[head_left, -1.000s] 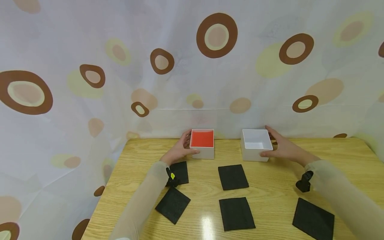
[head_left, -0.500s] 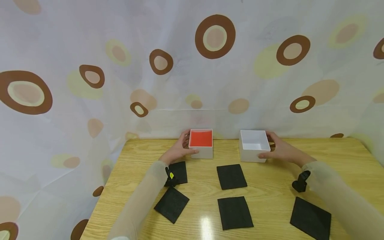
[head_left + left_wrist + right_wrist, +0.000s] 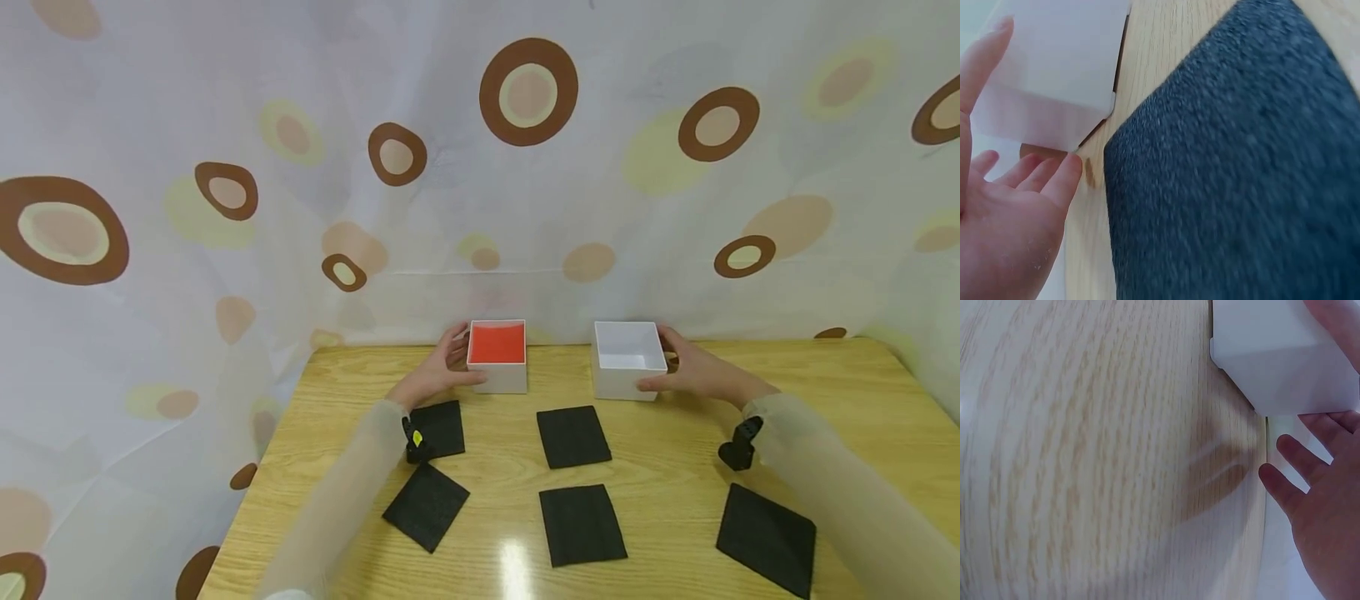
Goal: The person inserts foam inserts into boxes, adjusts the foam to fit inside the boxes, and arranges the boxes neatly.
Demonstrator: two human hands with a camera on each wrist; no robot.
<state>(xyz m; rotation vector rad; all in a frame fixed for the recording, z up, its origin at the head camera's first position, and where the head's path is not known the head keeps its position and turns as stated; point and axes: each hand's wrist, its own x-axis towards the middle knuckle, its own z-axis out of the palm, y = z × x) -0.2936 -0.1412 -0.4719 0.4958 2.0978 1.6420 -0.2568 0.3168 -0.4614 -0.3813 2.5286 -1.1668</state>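
Note:
Two square, open-topped white boxes stand at the table's back edge. The left box [image 3: 501,380] has a red lining or sheet inside, level below its rim. My left hand [image 3: 431,375] is around its left side, thumb lying across the front face; in the left wrist view the fingers [image 3: 1041,178] are extended, with tips beside the box's lower edge. The right box [image 3: 624,383] shows only white inner walls. My right hand [image 3: 693,371] holds it at its right side, thumb on the front, first fingers behind the back; the other two fingers [image 3: 1297,465] are spread apart from it.
Several black square mats lie on the wooden table: a back-left mat [image 3: 442,429] partly under the left wrist, a front-left mat [image 3: 427,507], two middle mats [image 3: 573,437] and a right mat [image 3: 767,537]. A patterned curtain [image 3: 525,208] hangs right behind the boxes.
The whole head view shifts slightly to the left. Against the mats, both boxes stay in place. My right index finger has come down from above the box's back corner.

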